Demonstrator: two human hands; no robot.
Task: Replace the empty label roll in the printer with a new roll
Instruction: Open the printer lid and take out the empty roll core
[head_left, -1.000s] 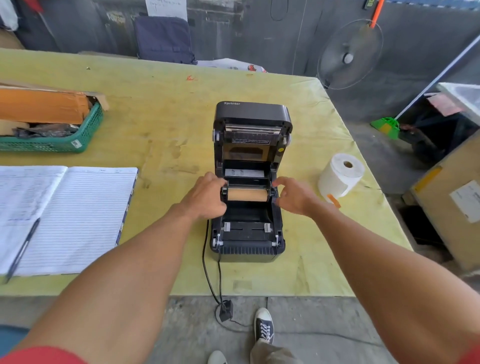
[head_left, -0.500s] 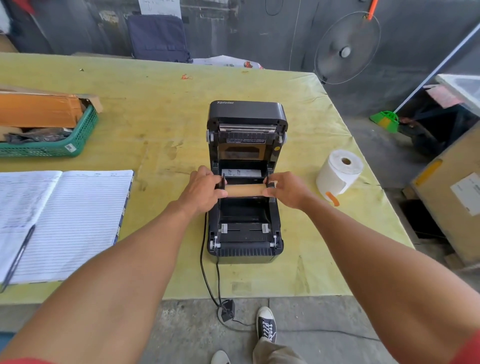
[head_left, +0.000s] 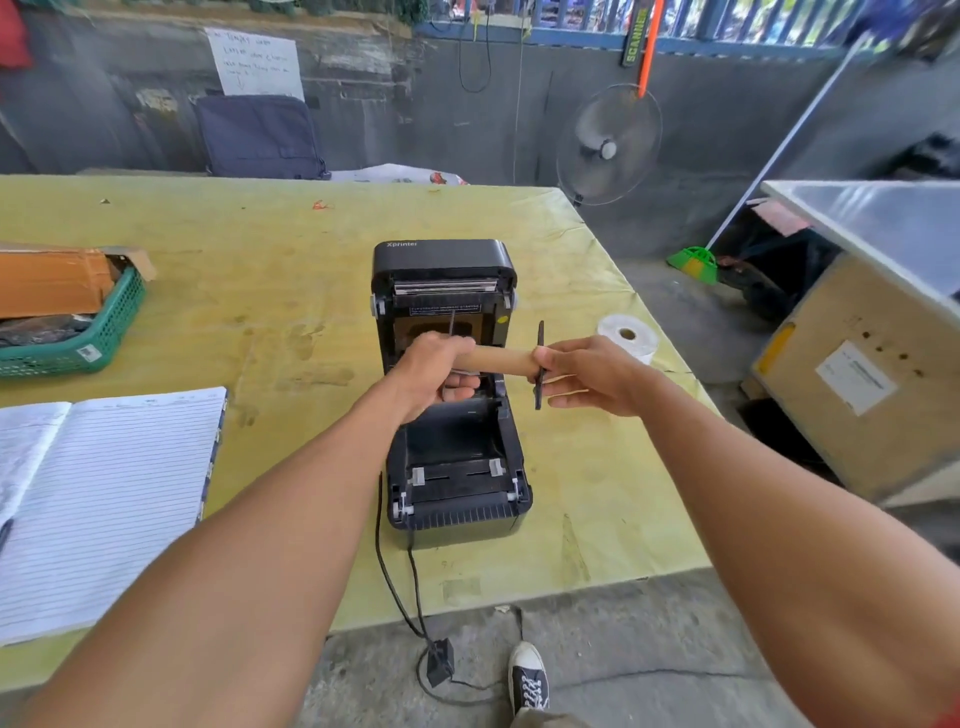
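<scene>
The black label printer (head_left: 457, 483) stands on the yellow table (head_left: 270, 270) with its lid up and its roll bay bare. Above the bay I hold the empty brown cardboard core (head_left: 503, 360) level on its spindle, which has a thin black guide disc (head_left: 539, 366) at each end. My left hand (head_left: 434, 371) grips the core's left end. My right hand (head_left: 584, 374) grips the right end at the disc. The new white label roll (head_left: 629, 336) stands on the table just right of the printer, partly hidden behind my right hand.
An open lined notebook (head_left: 104, 493) lies at the front left. A green basket (head_left: 98, 332) with a cardboard box sits at the left edge. The printer's black cable (head_left: 400, 587) hangs over the front edge to the floor. A fan (head_left: 608, 145) and crates stand to the right.
Both hands have lifted the empty core and its spindle up out of the printer's bay. The camera has tilted up, showing more of the back wall.
</scene>
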